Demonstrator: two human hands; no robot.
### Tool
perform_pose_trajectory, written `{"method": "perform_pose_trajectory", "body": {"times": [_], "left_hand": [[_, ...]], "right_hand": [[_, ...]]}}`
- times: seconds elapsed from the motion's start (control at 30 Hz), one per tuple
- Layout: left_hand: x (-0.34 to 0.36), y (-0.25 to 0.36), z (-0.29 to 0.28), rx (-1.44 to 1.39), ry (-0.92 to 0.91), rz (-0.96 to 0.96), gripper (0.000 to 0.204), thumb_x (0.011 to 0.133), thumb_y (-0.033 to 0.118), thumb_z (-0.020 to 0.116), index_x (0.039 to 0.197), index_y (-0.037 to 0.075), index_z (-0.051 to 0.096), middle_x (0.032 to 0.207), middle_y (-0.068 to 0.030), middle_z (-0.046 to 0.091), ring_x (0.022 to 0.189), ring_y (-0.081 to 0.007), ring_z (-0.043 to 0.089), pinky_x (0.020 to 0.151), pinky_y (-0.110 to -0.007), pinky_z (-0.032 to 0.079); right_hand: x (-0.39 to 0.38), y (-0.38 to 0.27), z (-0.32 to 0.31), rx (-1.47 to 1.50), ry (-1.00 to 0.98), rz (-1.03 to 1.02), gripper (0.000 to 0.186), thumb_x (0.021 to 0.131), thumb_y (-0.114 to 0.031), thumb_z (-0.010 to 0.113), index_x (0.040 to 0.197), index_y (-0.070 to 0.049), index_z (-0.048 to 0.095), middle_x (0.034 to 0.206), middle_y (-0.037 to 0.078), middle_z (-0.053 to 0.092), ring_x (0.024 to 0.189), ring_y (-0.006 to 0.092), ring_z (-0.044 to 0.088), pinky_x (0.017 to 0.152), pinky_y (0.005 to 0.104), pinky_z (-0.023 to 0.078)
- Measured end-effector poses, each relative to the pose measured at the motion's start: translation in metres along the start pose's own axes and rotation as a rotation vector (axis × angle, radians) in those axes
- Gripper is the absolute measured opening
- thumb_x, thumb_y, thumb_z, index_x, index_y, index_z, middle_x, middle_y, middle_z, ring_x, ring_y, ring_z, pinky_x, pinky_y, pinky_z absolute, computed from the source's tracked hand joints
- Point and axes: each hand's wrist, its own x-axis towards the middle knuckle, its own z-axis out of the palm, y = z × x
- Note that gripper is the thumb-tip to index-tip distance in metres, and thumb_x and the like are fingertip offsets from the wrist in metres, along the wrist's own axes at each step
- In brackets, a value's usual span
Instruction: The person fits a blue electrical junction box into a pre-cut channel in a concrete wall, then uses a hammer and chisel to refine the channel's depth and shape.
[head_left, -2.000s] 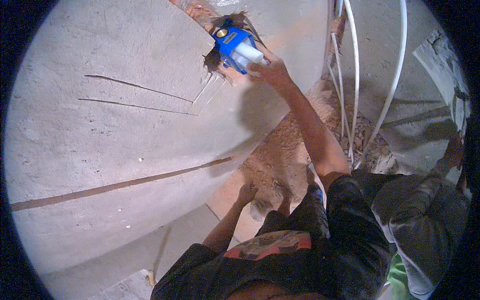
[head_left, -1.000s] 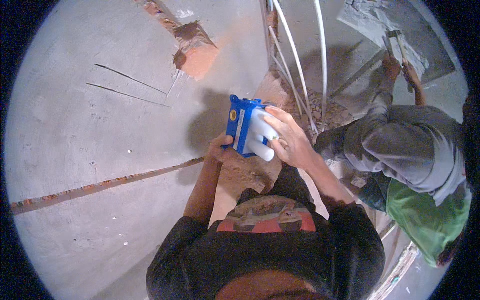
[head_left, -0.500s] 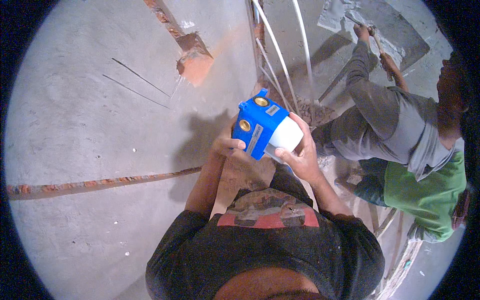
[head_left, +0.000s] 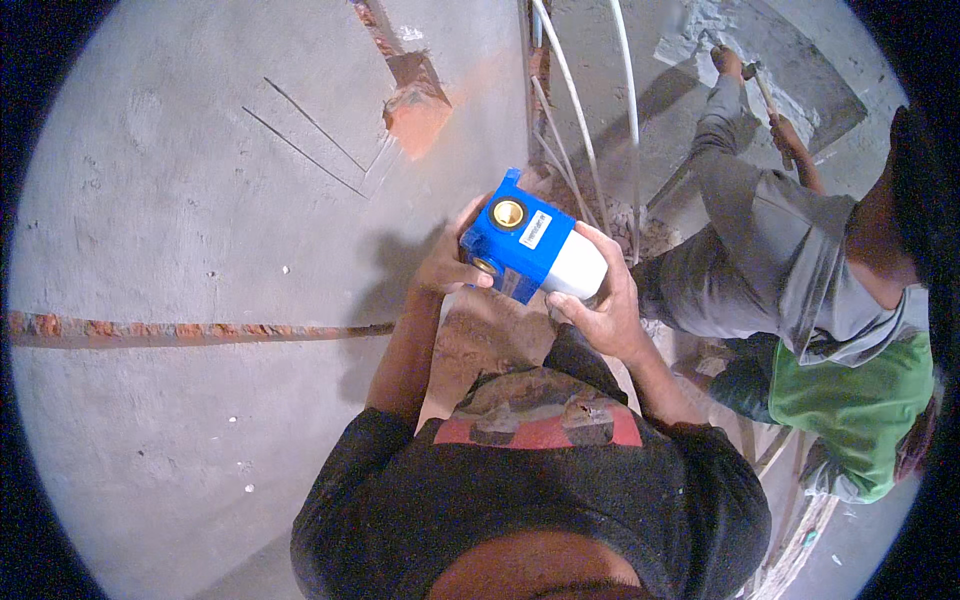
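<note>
Between my two hands is a concealed mixer valve body (head_left: pixel 548 234), a blue block with brass threaded ports, small labels and a white cover on its right end. My left hand (head_left: pixel 452 258) is closed on the blue end, its thumb beside the lower port. On the white cover, my right hand (head_left: pixel 612 312) is closed, with the thumb below and fingers along the far side. One brass port (head_left: pixel 508 214) faces up toward me; the other is seen at a slant near my left thumb. Parts of my left fingers are hidden behind the block.
A grey plastered wall (head_left: pixel 200 230) on the left has a long cut groove (head_left: pixel 200 331) and a chiselled recess (head_left: pixel 415 110) showing brick. White pipes (head_left: pixel 630 100) rise ahead. At the right, a co-worker in grey (head_left: pixel 760 220) uses a hammer (head_left: pixel 764 88); another person wears green (head_left: pixel 840 390).
The valve body has been turned in my hands, so one port faces me more and the other has tipped away toward my left thumb. Both hands keep their hold. My view has shifted slightly.
</note>
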Motion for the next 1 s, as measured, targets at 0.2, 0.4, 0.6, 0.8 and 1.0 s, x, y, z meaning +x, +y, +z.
{"method": "perform_pose_trajectory", "body": {"times": [0.2, 0.4, 0.6, 0.8, 1.0], "left_hand": [[-0.005, -0.006, -0.010, 0.103, 0.001, 0.060, 0.106, 0.045, 0.011, 0.081, 0.135, -0.001, 0.028, 0.128, -0.0073, 0.045, 0.120, -0.0181, 0.042, 0.101, -0.032, 0.032], [-0.010, -0.008, -0.003, 0.162, 0.038, 0.076, 0.105, 0.046, 0.012, 0.079, 0.136, 0.000, 0.027, 0.130, -0.0080, 0.043, 0.121, -0.0192, 0.040, 0.102, -0.032, 0.031], [-0.009, -0.006, 0.000, 0.118, 0.047, 0.066, 0.105, 0.045, 0.010, 0.079, 0.136, -0.001, 0.027, 0.129, -0.0089, 0.043, 0.122, -0.0199, 0.040, 0.102, -0.032, 0.031], [-0.008, -0.009, 0.000, 0.106, 0.030, 0.061, 0.107, 0.045, 0.013, 0.079, 0.137, -0.001, 0.025, 0.130, -0.0097, 0.042, 0.122, -0.0210, 0.039, 0.103, -0.033, 0.030], [-0.010, -0.012, -0.002, 0.162, 0.045, 0.076, 0.107, 0.044, 0.014, 0.080, 0.136, -0.001, 0.026, 0.131, -0.0100, 0.041, 0.123, -0.0210, 0.039, 0.103, -0.034, 0.030]], "right_hand": [[-0.002, 0.001, 0.004, 0.007, -0.018, -0.001, 0.071, 0.071, -0.020, 0.071, 0.130, 0.000, 0.037, 0.123, 0.017, 0.047, 0.115, 0.0271, 0.047, 0.097, 0.0381, 0.037], [-0.003, 0.003, 0.002, -0.018, -0.025, -0.012, 0.071, 0.070, -0.019, 0.072, 0.129, -0.001, 0.037, 0.122, 0.017, 0.047, 0.115, 0.0266, 0.047, 0.098, 0.0378, 0.036], [-0.003, 0.003, 0.001, -0.029, -0.022, -0.014, 0.070, 0.070, -0.019, 0.072, 0.128, 0.000, 0.038, 0.121, 0.017, 0.048, 0.114, 0.0269, 0.048, 0.097, 0.0379, 0.037], [-0.004, 0.007, 0.000, -0.004, -0.032, -0.018, 0.070, 0.070, -0.021, 0.072, 0.128, 0.000, 0.039, 0.120, 0.017, 0.049, 0.113, 0.0268, 0.048, 0.096, 0.0376, 0.037], [-0.004, 0.005, -0.003, -0.009, -0.073, -0.027, 0.071, 0.072, -0.020, 0.072, 0.130, 0.000, 0.036, 0.122, 0.014, 0.045, 0.115, 0.0235, 0.045, 0.097, 0.0356, 0.035]]}}
